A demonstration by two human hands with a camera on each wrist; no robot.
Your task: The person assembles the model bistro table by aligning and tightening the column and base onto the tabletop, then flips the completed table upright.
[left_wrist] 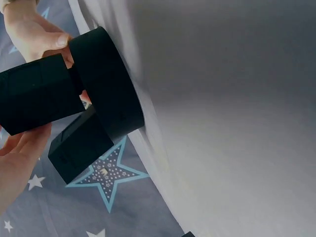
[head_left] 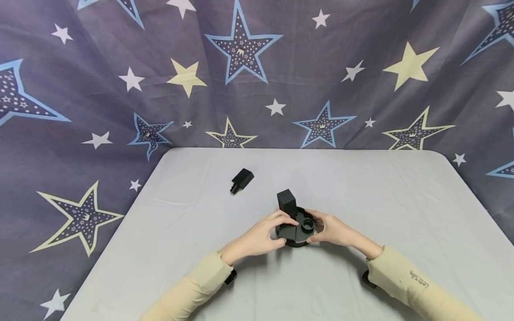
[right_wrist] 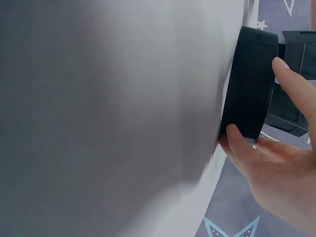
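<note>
Near the middle of the table is a round black base with a raised ring socket on its top. A black rectangular block stands in the base at the back, tilted outward. Between thumb and fingers my left hand grips a second black block, whose narrow neck meets the base in the left wrist view. My right hand holds the base by its right side; in the right wrist view its fingers curl against the rim. The left hand partly hides the held block from above.
Another black block with a threaded-looking neck lies on its side farther back on the white-covered table. A star-patterned cloth hangs behind. Dark devices sit under both wrists.
</note>
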